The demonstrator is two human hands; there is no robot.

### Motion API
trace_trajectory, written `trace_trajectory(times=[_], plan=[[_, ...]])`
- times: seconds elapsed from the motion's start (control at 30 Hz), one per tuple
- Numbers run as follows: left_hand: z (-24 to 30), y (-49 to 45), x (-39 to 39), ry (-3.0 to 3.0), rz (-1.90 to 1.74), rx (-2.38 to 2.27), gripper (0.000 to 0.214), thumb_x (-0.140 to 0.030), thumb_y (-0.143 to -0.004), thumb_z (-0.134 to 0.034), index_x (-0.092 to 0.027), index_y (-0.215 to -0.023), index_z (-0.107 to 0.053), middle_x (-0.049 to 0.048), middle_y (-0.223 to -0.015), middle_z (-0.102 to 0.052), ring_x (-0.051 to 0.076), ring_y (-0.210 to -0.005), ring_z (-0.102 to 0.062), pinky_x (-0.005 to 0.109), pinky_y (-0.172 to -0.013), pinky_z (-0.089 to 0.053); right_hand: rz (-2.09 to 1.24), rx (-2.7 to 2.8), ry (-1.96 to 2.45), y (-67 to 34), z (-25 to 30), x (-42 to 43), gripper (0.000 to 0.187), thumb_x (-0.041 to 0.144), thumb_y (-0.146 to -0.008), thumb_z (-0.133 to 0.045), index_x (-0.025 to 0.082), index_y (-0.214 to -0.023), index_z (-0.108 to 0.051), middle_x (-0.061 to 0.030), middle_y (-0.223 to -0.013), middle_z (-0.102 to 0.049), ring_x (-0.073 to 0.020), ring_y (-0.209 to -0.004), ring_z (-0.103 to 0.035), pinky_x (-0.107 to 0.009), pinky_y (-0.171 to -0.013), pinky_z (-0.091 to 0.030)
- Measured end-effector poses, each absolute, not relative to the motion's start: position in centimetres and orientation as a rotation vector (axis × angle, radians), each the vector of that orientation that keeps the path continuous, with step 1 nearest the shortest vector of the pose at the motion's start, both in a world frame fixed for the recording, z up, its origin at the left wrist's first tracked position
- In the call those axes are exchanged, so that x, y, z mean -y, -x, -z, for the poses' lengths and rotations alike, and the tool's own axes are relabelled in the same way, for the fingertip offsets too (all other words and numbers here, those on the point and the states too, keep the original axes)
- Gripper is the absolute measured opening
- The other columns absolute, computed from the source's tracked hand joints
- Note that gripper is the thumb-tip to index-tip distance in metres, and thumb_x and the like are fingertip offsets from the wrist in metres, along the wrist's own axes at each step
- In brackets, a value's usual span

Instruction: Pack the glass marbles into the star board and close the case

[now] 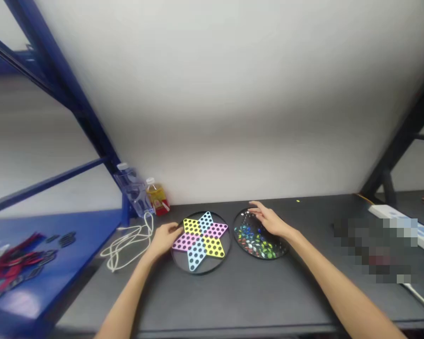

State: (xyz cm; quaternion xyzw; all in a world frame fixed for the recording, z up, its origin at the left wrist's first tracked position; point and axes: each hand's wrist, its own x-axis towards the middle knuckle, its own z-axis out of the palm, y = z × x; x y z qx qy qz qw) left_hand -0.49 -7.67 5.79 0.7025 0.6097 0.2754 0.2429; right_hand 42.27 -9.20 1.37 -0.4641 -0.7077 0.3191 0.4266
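A Chinese checkers board (199, 240), a star with yellow, pink and light blue points full of dark holes, lies in a round black frame on the dark table. At its left edge is my left hand (167, 238), fingers bent and closed at the rim. To the right, a round black tray (282, 249) holds many small glossy pieces (256, 240) in green, blue, red and white, blurred. Over the far right part of that tray hovers or rests my right hand (270, 221), its fingers stretched out and apart. I see nothing held in it.
A white cable (127, 242) lies coiled left of the board. Behind it stand a clear bottle (134, 190) and a yellow-red bottle (158, 197). Blue shelf posts (88, 125) rise at left. A white power strip (403, 226) and a pixelated patch are at right.
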Motion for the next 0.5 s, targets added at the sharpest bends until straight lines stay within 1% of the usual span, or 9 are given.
trace_trajectory(times=[0.07, 0.13, 0.2, 0.33, 0.4, 0.5], plan=[[-5.3, 0.1, 7.5, -2.096, -0.718, -1.711, 0.025, -0.043, -0.076, -0.057, -0.019, -0.077, -0.066, 0.0015, -0.071, -0.066, 0.02, -0.072, -0.06, 0.028, -0.067, -0.041, -0.764, 1.773, 1.174, -42.0, -1.3, 9.0, 0.05, 0.012, -0.087, -0.049, 0.027, -0.135, -0.046, -0.008, -0.12, -0.068, -0.0195, -0.116, -0.062, -0.042, -0.105, -0.044], [-4.7, -0.2, 7.4, -2.175, -0.702, -1.762, 0.023, -0.04, -0.077, -0.056, -0.02, -0.084, -0.067, 0.0015, -0.073, -0.066, 0.019, -0.072, -0.06, 0.027, -0.067, -0.04, -0.76, 1.757, 1.173, -41.8, -1.1, 8.8, 0.049, 0.011, -0.085, -0.052, 0.025, -0.131, -0.05, -0.0084, -0.119, -0.069, -0.0194, -0.115, -0.062, -0.041, -0.104, -0.044], [-4.2, -0.3, 7.3, -2.197, -0.717, -1.791, 0.021, -0.038, -0.077, -0.056, -0.021, -0.084, -0.067, 0.0007, -0.072, -0.066, 0.018, -0.069, -0.059, 0.027, -0.066, -0.039, -0.797, 1.736, 1.148, -41.7, -0.8, 8.7, 0.05, 0.009, -0.081, -0.056, 0.024, -0.129, -0.053, -0.0088, -0.119, -0.069, -0.0199, -0.116, -0.062, -0.042, -0.104, -0.044], [-3.7, -0.1, 7.5, -2.14, -0.836, -1.75, 0.019, -0.038, -0.077, -0.057, -0.022, -0.079, -0.067, 0.0003, -0.068, -0.065, 0.018, -0.064, -0.057, 0.026, -0.063, -0.037, -0.866, 1.596, 1.091, -41.9, -0.3, 8.6, 0.052, 0.011, -0.072, -0.067, 0.022, -0.123, -0.059, -0.0083, -0.118, -0.069, -0.0228, -0.116, -0.062, -0.047, -0.103, -0.045], [-3.7, 0.0, 7.7, -2.092, -0.887, -1.726, 0.02, -0.039, -0.076, -0.058, -0.022, -0.077, -0.068, 0.0003, -0.066, -0.064, 0.018, -0.062, -0.056, 0.026, -0.061, -0.036, -0.834, 1.504, 1.105, -42.2, -0.3, 8.6, 0.048, 0.012, -0.07, -0.07, 0.02, -0.117, -0.063, -0.0082, -0.112, -0.071, -0.0234, -0.11, -0.065, -0.047, -0.101, -0.048], [-3.8, 0.0, 7.8, -2.044, -0.936, -1.695, 0.019, -0.039, -0.074, -0.059, -0.022, -0.076, -0.069, 0.0002, -0.066, -0.064, 0.018, -0.062, -0.056, 0.026, -0.061, -0.036, -0.739, 1.411, 1.185, -43.3, -0.5, 8.7, 0.033, 0.017, -0.071, -0.069, 0.018, -0.104, -0.068, -0.0069, -0.095, -0.075, -0.0224, -0.093, -0.071, -0.046, -0.092, -0.053]])
